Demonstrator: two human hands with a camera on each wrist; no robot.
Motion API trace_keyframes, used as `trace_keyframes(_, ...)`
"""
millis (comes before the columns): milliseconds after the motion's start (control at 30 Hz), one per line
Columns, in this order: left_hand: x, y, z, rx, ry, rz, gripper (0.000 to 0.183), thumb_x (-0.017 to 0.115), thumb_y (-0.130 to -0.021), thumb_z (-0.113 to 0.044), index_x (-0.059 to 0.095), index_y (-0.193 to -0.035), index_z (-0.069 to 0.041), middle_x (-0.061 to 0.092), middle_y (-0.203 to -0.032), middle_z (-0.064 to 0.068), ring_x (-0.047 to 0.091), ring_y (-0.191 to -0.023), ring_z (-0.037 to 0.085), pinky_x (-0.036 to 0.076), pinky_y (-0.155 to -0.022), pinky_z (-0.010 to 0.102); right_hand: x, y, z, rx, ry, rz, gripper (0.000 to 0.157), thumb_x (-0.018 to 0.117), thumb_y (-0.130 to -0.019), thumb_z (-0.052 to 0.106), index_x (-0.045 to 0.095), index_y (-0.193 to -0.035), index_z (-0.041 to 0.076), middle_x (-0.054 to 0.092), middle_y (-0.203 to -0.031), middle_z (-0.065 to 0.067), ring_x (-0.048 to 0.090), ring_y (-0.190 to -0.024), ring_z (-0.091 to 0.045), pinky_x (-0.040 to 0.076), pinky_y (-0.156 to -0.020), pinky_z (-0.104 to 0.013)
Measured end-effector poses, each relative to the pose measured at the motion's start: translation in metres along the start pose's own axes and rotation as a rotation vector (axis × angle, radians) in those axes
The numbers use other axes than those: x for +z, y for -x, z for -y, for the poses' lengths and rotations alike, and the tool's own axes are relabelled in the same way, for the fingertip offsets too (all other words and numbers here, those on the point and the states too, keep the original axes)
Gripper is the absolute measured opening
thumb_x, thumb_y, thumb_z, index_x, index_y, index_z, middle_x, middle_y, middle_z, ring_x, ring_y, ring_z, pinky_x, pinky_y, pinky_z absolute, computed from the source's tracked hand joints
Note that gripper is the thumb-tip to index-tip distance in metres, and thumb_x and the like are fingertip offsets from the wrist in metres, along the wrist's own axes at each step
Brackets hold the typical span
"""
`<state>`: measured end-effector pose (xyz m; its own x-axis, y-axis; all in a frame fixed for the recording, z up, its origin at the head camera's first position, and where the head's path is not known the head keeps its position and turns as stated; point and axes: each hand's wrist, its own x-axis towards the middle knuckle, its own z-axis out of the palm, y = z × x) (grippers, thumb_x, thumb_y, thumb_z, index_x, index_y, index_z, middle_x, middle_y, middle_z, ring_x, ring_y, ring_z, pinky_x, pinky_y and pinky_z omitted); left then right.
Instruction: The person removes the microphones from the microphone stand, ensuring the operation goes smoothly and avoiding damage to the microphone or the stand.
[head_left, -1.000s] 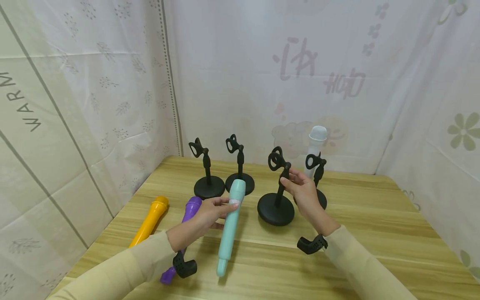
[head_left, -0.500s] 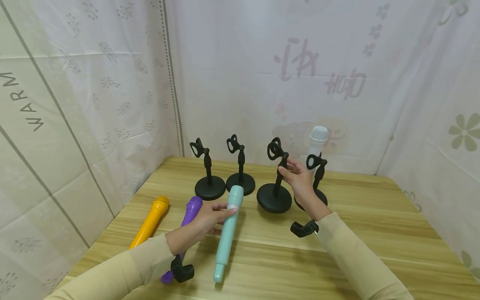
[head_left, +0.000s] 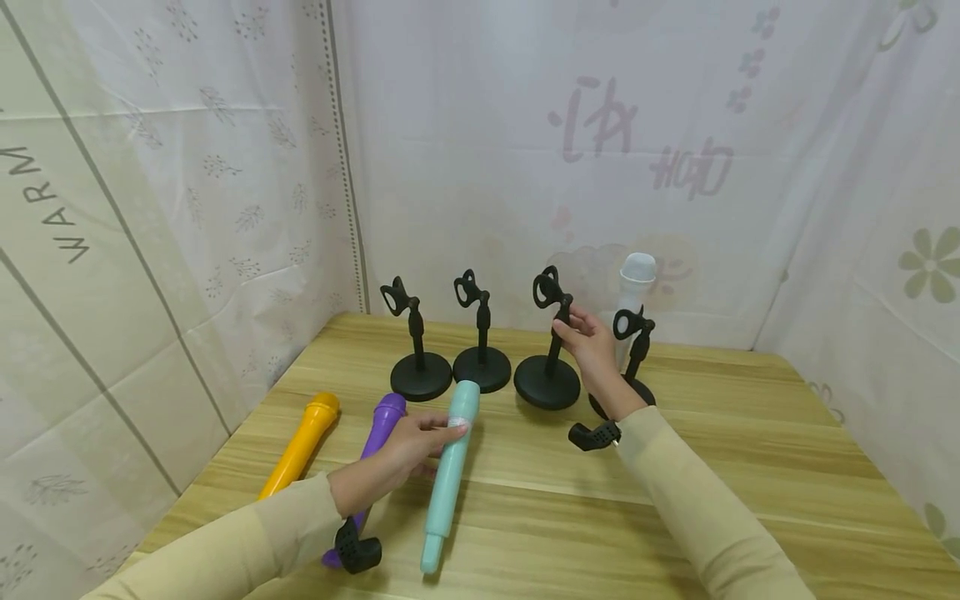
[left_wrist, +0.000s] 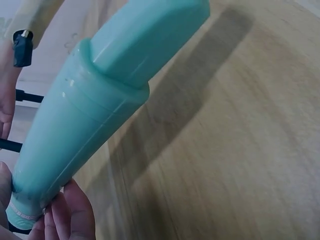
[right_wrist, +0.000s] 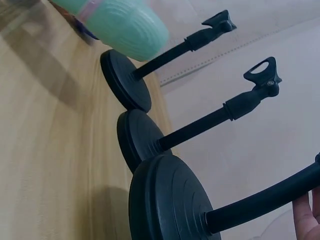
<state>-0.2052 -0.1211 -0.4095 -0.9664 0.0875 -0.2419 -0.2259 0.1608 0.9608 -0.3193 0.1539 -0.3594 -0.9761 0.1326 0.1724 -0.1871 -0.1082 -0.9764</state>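
My left hand (head_left: pixel 411 446) pinches a mint-green microphone (head_left: pixel 450 483) just below its head, fingers and thumb on opposite sides. In the left wrist view its tail end points up over the table, apart from its shadow. My right hand (head_left: pixel 591 343) grips the upper pole of a black desktop microphone stand (head_left: pixel 547 383). That stand's clip has nothing in it, and whether its base touches the table is hard to tell. Right of that hand, a white microphone (head_left: pixel 636 279) stands tilted up behind another black stand (head_left: pixel 637 350), partly hidden.
Two more black stands (head_left: pixel 420 377) (head_left: pixel 482 369) stand at the back left with nothing in their clips. A purple microphone (head_left: pixel 384 421) lies partly under my left wrist, and an orange microphone (head_left: pixel 300 446) lies farther left. Patterned cloth (head_left: pixel 480 150) hangs around the wooden table (head_left: pixel 720 467).
My right hand has carried its stand back and slightly left, into line with the others. My left hand has drawn the mint-green microphone a little toward me and left.
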Motion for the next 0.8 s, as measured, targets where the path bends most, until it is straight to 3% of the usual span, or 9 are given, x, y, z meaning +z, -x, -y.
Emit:
trace_keyframes(267,-0.004,0.007,0.004,-0.003,-0.015,-0.021,0.051,0.079,-0.083,-0.032,0.063,-0.12,0.001,0.062,-0.103,0.016,0.064,-0.086,0.027,0.057,-0.066,0.045,0.005,-0.013,-0.002,-0.002,-0.015,-0.03,0.047,0.072,-0.09,0.015,0.055,-0.133,0.005,0.059,-0.115,-0.009,0.064,-0.099,-0.016,0.05,-0.093,-0.033)
trace_keyframes(500,-0.006,0.005,0.008,-0.052,-0.068,-0.047,0.061,0.08,-0.08,-0.038,0.061,-0.124,0.0,0.062,-0.106,0.014,0.063,-0.089,0.026,0.057,-0.068,0.042,0.008,-0.026,-0.011,-0.046,-0.034,-0.044,0.038,0.07,-0.091,0.008,0.059,-0.126,0.002,0.062,-0.109,-0.008,0.064,-0.094,-0.016,0.051,-0.091,-0.035)
trace_keyframes(800,-0.005,0.007,0.012,-0.048,-0.088,-0.074,0.06,0.081,-0.081,-0.035,0.06,-0.124,0.002,0.062,-0.102,0.014,0.062,-0.085,0.025,0.057,-0.065,0.042,0.01,-0.039,-0.019,-0.043,-0.015,-0.062,0.038,0.072,-0.089,0.01,0.061,-0.124,0.004,0.062,-0.109,-0.01,0.063,-0.095,-0.017,0.051,-0.09,-0.036)
